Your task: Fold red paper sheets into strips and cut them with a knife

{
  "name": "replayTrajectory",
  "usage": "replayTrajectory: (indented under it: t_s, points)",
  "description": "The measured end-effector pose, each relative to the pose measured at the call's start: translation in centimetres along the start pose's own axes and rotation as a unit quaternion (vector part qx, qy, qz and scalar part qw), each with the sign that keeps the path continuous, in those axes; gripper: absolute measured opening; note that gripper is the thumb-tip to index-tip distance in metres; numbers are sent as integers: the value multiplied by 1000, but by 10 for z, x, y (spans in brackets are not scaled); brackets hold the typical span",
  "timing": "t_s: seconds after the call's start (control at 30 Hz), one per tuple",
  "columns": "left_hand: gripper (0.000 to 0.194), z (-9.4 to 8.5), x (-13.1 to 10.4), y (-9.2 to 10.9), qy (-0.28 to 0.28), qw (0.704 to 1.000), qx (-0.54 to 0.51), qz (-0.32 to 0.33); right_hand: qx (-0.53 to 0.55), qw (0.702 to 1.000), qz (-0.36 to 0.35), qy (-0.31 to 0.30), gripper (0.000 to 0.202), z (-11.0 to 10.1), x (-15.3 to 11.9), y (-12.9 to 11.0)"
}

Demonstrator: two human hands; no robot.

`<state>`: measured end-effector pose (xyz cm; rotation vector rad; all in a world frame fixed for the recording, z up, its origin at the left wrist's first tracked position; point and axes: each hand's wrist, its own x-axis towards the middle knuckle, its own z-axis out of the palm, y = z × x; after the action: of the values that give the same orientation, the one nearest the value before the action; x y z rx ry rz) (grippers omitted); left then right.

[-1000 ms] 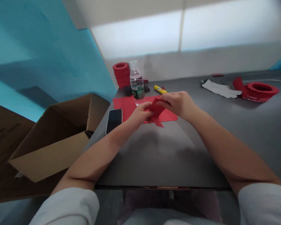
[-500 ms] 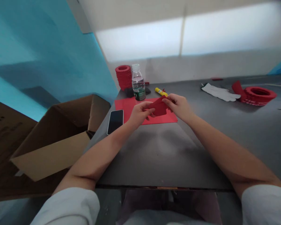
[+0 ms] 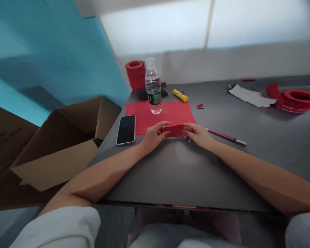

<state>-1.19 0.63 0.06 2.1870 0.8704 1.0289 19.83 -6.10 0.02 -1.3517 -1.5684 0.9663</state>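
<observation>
Between my two hands is a piece of folded red paper [image 3: 173, 131], its long edge turned toward me. My left hand [image 3: 155, 135] is closed on its left end, thumb in front and fingers behind. The right end is pinched by my right hand [image 3: 196, 135]. Beneath and beyond it a large red sheet [image 3: 142, 119] lies flat on the grey table [image 3: 167, 172]. A clear water bottle [image 3: 154, 88] with a green label stands upright on that sheet.
A phone [image 3: 126, 130] lies left of the sheet, with an open cardboard box [image 3: 64, 165] beside the table. Behind are stacked red rings [image 3: 135, 75] and a yellow glue stick [image 3: 180, 95]. Rightward lie a thin pink-handled tool [image 3: 223, 135], a white glove [image 3: 251, 96] and more red rings [image 3: 297, 100].
Both hands have brought the red paper lower and nearer to me, and it has turned from a tilted flat face to a narrow level strip. The pink-handled tool and a red scrap now show.
</observation>
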Motion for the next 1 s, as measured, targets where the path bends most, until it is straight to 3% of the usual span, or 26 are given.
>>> replayTrajectory:
  t_s: [0.13,0.27,0.5,0.77,1.0]
  points:
    - [35,-3,0,2,-21,996,72,51,-98,993,-49,39,19,2,1,4]
    - [33,-3,0,4,-47,990,117,58,-163,981,-92,55,16,3,0,2]
    - [41,-3,0,6,-76,992,83,57,-141,985,-91,33,16,6,0,1]
    - [50,-1,-1,6,-169,979,-111,-5,-88,994,-55,35,20,5,-1,-1]
    - [34,-5,2,6,-138,988,-58,-38,-55,996,-67,-7,18,3,1,1]
